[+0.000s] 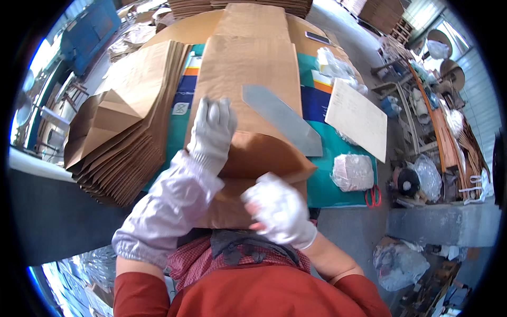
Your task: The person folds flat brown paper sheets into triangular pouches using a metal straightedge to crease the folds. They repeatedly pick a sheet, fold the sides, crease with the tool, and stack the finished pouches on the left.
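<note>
The brown paper bag (pixel 251 119) lies lengthwise in the middle of the worktop (pixel 332 201), right in front of the person, its near end raised into a flared flap (pixel 264 154). The left hand (pixel 214 124), in a white glove, reaches over the bag just left of that flap, fingers stretched out and close together; it seems to press on the paper and shows nothing gripped. The right hand (pixel 280 211), gloved with some bare fingertips, is blurred beside the flap's near edge. Its fingers look loosely curled, but I cannot tell whether they pinch any paper.

A grey plate (pixel 285 119) with a pointed end lies on the bag, next to the flap. If the flap is pushed hard toward it, the plate could probably slide or turn, leaving a crooked crease. Should the left hand's pressure slacken, the bag might skid or wrinkle. The fanned bag stack (pixel 127 121) on the left stands near the left sleeve (pixel 169 206), so a wide elbow swing could topple it. The red scissors (pixel 373 196) at the right edge look easy to knock off.
</note>
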`<state>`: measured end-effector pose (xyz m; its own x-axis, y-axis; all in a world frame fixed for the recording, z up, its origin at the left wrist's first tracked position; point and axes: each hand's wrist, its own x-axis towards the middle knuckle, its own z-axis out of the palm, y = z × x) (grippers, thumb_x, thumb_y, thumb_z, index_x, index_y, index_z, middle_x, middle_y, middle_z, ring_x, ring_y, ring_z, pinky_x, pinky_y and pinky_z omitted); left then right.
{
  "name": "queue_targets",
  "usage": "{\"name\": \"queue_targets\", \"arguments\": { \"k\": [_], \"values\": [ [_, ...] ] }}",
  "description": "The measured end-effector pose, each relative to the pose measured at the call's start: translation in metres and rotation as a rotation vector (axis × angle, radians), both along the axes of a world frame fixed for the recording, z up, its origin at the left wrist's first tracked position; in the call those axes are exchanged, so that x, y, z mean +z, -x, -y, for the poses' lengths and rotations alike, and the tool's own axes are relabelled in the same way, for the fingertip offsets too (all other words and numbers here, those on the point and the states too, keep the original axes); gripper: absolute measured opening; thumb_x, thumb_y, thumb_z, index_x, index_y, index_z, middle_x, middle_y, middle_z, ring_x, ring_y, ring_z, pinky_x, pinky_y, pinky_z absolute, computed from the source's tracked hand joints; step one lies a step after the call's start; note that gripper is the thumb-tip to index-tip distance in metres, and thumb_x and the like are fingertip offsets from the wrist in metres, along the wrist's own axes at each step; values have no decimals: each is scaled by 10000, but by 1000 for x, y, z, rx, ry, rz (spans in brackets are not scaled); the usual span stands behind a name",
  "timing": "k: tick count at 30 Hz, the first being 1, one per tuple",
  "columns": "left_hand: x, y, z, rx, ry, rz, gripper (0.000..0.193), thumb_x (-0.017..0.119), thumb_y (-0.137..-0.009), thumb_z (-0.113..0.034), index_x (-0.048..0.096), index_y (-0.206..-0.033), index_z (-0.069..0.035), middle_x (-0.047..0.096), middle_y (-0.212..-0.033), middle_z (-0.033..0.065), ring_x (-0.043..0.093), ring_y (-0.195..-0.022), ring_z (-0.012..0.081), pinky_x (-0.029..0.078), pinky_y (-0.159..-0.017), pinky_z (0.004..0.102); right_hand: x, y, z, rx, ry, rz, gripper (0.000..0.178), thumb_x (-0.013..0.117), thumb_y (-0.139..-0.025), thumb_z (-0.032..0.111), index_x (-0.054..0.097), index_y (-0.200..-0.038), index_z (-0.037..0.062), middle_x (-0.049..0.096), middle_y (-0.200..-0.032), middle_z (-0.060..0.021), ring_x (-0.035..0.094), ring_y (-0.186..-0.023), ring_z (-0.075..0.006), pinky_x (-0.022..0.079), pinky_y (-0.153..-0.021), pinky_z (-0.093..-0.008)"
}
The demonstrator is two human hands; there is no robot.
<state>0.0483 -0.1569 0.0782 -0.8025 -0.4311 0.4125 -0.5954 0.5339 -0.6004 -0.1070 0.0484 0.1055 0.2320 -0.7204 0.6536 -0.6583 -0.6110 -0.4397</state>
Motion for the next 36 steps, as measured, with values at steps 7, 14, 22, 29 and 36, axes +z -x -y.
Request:
{"name": "queue_targets", "arguments": {
  "k": [7, 14, 22, 29, 36],
  "values": [
    [-74, -84, -144, 77, -972, 118, 423, 555, -995, -313, 636, -1319, -53, 645, -1331, 173, 646, -1166, 372, 525, -997, 502, -155, 97, -36, -170, -513, 1171, 987, 397, -986, 769, 526, -1439, -98, 520, -1527, -250, 484, -1444, -339, 326, -1243, -470],
    [-117, -41, -133, -311, -1140, 17, 476, 463, -1059, -381, 564, -1442, -116, 536, -1518, 152, 558, -1345, 349, 443, -1144, 472, -132, 96, -22, -87, -575, 1317, 977, 338, -1019, 751, 492, -1470, -102, 504, -1562, -201, 475, -1458, -314, 303, -1250, -432],
    [-57, 83, -97, -92, -1210, 171, 511, 499, -1038, -374, 558, -1448, -76, 523, -1528, 173, 548, -1353, 367, 424, -1157, 478, -126, 106, -4, -106, -565, 766, 670, 497, -1091, 452, 463, -1505, -74, 496, -1569, -201, 454, -1474, -332, 329, -1235, -437],
    [-18, 75, -43, 0, -1032, 730, 665, 569, -981, -417, 474, -1516, -34, 438, -1608, 111, 388, -1478, 302, 279, -1242, 417, -107, 77, 7, -321, -399, -218, 768, 767, -852, 314, 484, -1459, -61, 448, -1560, -279, 408, -1448, -494, 275, -1250, -559],
    [-65, 61, -35, 112, -894, 95, 681, 612, -958, -380, 459, -1525, -35, 398, -1634, 121, 351, -1505, 301, 317, -1224, 410, -109, 62, 15, -394, -409, -349, 760, 790, -804, 239, 497, -1431, -77, 463, -1532, -288, 425, -1417, -504, 295, -1227, -601]
  ]
}}
